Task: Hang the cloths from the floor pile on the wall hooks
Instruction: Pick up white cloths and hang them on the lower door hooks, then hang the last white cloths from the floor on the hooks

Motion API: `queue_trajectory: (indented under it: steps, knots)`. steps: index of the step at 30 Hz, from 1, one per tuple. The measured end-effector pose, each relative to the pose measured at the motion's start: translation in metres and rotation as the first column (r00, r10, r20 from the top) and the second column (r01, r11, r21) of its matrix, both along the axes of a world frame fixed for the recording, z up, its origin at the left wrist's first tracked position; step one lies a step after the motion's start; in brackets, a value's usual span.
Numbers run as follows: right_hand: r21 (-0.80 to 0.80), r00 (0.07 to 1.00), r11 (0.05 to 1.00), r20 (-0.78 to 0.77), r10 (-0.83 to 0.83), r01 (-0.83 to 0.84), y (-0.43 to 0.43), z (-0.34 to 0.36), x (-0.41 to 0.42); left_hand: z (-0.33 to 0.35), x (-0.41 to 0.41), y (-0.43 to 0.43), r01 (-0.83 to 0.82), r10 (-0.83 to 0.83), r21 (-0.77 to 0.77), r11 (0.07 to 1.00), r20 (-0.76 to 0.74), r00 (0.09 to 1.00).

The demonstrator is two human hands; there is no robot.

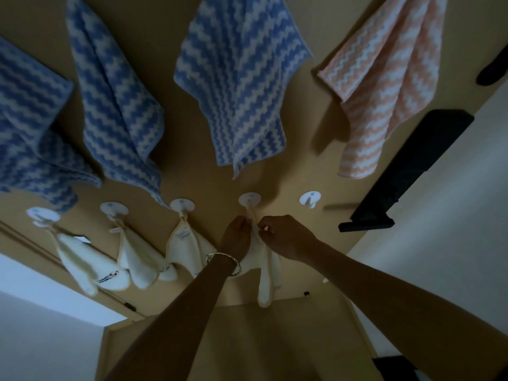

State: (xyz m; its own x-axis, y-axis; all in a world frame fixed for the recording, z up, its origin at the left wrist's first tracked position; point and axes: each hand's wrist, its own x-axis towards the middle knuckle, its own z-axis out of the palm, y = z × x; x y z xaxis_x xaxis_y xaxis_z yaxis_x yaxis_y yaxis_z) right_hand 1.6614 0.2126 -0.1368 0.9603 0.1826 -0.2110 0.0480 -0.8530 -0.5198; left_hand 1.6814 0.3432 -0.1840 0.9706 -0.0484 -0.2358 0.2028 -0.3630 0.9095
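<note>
The cream cloth (268, 276) hangs at hook 4 (249, 199) of the lower row of 5, its loop over the peg. Its long axis lies flat along the wall (209, 188), running from the hook to the free corner, which points away from the hook (toward the bottom of the head view). The left hand (237, 237), with a bangle (239, 266) at the wrist, pinches the cloth just beneath the loop. The right hand (286, 237) pinches the opposite edge. Hooks 1 to 3 carry 3 similar cream cloths (137, 268). Hook 5 (310, 199) stands just beside hook 4. Sewn tags (184, 234) show on 2 cloths, with print too small to read. Above hang 3 blue zigzag towels (236, 86) and 1 pink towel (384, 86).
</note>
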Motion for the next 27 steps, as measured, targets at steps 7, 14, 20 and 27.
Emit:
queue_trajectory:
  steps: [7,14,20,27]
  knots:
    - [0.004,1.000,1.000,0.017,-0.006,0.005,-0.004,-0.001,0.004,-0.003,0.007,-0.002,0.045,-0.047,0.074,0.996,0.022,0.999]
    - [0.001,1.000,1.000,0.001,0.005,-0.005,-0.006,-0.005,0.004,-0.006,0.004,-0.007,-0.009,0.010,0.082,0.997,-0.015,1.000]
    - [-0.018,1.000,1.000,-0.009,0.005,-0.005,-0.006,-0.008,0.003,-0.009,0.001,-0.003,0.015,-0.014,0.068,0.998,-0.012,1.000]
    - [-0.115,0.996,0.993,-0.084,0.032,-0.042,-0.006,-0.015,0.008,-0.015,0.004,0.004,0.034,-0.026,0.154,0.987,-0.054,0.998]
